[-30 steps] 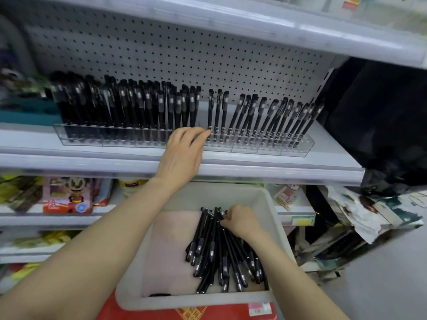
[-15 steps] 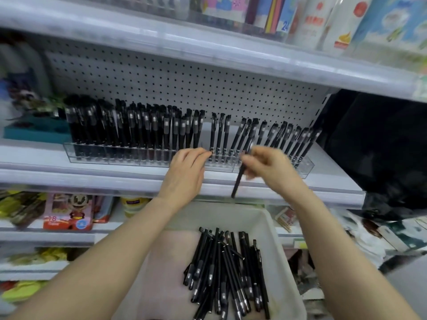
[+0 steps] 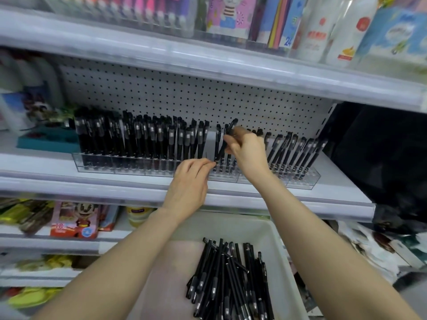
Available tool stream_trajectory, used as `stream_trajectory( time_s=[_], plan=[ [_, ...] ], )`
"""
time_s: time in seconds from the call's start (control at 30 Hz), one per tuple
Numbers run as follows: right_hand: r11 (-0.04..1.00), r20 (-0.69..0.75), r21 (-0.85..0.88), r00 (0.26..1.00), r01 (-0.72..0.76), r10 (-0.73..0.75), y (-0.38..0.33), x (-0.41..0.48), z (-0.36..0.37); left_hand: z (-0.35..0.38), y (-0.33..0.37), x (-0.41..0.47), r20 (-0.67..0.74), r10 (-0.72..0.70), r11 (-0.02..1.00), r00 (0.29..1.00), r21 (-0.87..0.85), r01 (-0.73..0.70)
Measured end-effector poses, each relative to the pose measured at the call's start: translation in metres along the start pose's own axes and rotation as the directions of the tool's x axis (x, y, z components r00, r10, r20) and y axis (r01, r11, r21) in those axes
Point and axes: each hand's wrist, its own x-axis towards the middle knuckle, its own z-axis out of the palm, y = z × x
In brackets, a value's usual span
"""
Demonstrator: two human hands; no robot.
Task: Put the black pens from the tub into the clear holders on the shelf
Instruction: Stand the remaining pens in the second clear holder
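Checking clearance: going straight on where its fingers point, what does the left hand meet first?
Probably the lower end of the tilted pen that the right hand pinches, just ahead of the left hand; depth unclear.

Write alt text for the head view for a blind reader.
A right hand holds a tilted black pen at a clear holder on a shelf; the left hand touches the holder. More pens lie in a tub below.
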Motion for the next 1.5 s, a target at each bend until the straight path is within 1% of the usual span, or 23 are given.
stream_trajectory(
  time_s=[0.17, 0.27, 0.5, 0.63, 0.7, 0.8, 0.9, 0.97, 1.0, 1.07, 1.17, 1.23, 1.37, 1.5],
  plan=[
    [0.986, 0.113, -0.166, 0.994, 0.013, 0.006, 0.005, 0.004, 0.014, 0.000, -0.001, 0.000, 0.018, -0.008, 1.000, 1.000, 0.001, 0.008],
    [0.980, 0.075, -0.198, 0.997, -0.010, 0.025, 0.009, 0.002, 0.019, -0.001, 0.001, 0.000, 0.023, -0.026, 1.000, 0.999, -0.005, 0.026],
    [0.984, 0.053, -0.168, 0.997, -0.050, 0.060, 0.012, 0.000, 0.023, -0.002, 0.002, 0.001, 0.027, -0.031, 0.999, 0.999, 0.012, 0.031],
    [0.991, 0.066, -0.133, 0.997, -0.021, 0.030, 0.011, -0.009, 0.017, -0.006, 0.003, 0.001, 0.075, -0.038, 0.999, 0.996, 0.041, 0.035],
    [0.991, 0.024, -0.137, 1.000, 0.008, -0.005, 0.012, -0.021, 0.011, -0.007, 0.003, 0.002, 0.094, -0.048, 0.998, 0.994, 0.046, 0.044],
    [0.989, -0.092, -0.137, 0.993, 0.060, -0.073, 0.019, -0.054, 0.005, -0.007, 0.004, 0.001, 0.104, -0.057, 0.997, 0.993, 0.053, 0.052],
    [0.988, -0.105, -0.150, 0.993, 0.040, -0.056, 0.039, -0.099, 0.011, -0.006, 0.005, 0.001, 0.107, -0.058, 0.997, 0.993, 0.053, 0.052],
    [0.984, -0.061, -0.176, 0.998, 0.003, -0.013, 0.053, -0.130, 0.016, -0.006, 0.005, 0.001, 0.111, -0.058, 0.997, 0.992, 0.062, 0.052],
    [0.973, -0.012, -0.229, 1.000, -0.011, 0.009, 0.061, -0.143, 0.020, -0.006, 0.005, 0.001, 0.111, -0.059, 0.997, 0.992, 0.064, 0.052],
    [0.946, 0.136, -0.323, 0.987, -0.039, 0.088, 0.082, -0.163, 0.031, -0.005, 0.005, 0.001, 0.110, -0.064, 0.996, 0.992, 0.066, 0.057],
    [0.913, 0.319, -0.392, 0.915, -0.110, 0.247, 0.110, -0.175, 0.051, -0.006, 0.006, 0.000, 0.097, -0.058, 0.997, 0.994, 0.060, 0.052],
    [0.885, 0.397, -0.454, 0.866, -0.103, 0.305, 0.118, -0.176, 0.058, -0.006, 0.006, 0.000, 0.096, -0.058, 0.997, 0.994, 0.062, 0.052],
    [0.846, 0.474, -0.526, 0.798, -0.083, 0.373, 0.120, -0.175, 0.064, -0.008, 0.006, 0.000, 0.102, -0.059, 0.997, 0.993, 0.058, 0.053],
    [0.837, 0.516, -0.546, 0.766, -0.049, 0.382, 0.120, -0.174, 0.071, -0.009, 0.007, 0.001, 0.106, -0.059, 0.997, 0.993, 0.056, 0.053]
  ],
)
